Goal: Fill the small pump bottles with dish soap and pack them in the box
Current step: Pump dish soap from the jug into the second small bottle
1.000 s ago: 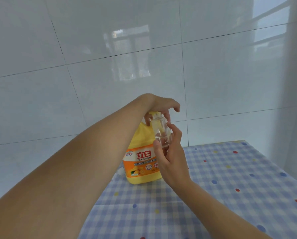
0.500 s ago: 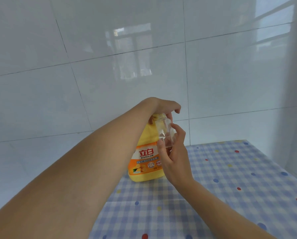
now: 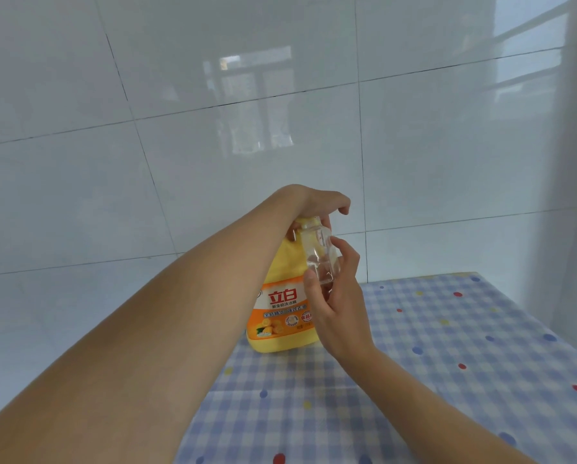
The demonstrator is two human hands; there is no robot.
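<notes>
The large yellow plastic dish soap jug (image 3: pixel 280 316) stands upright on the table covered with a blue-and-white checked cloth with coloured dots (image 3: pixel 448 346). It sits near the table's far left corner, close to the glossy white tiled wall (image 3: pixel 180 128). An orange label with red characters faces the camera.

The left hand (image 3: pixel 320 209) reaches in from the left and sits on top of the jug. Grip state: closed round the jug's top fitting, thumb on the near side, the other fingers curled down over the far side. The fitting is mostly hidden under the hand, so its type cannot be told.

The right hand (image 3: pixel 337 303) holds the small clear plastic bottle (image 3: pixel 320 252) in the air, in front of the jug's upper right shoulder. Grip state: closed round the bottle, thumb on the near left face, fingers wrapped round the right and far sides. The bottle is tilted, with its neck up and to the left, meeting the jug's top just below the left hand. Its base points down toward the right palm. The fill level inside the bottle cannot be told.

Both forearms are bare and cross the lower part of the view
</notes>
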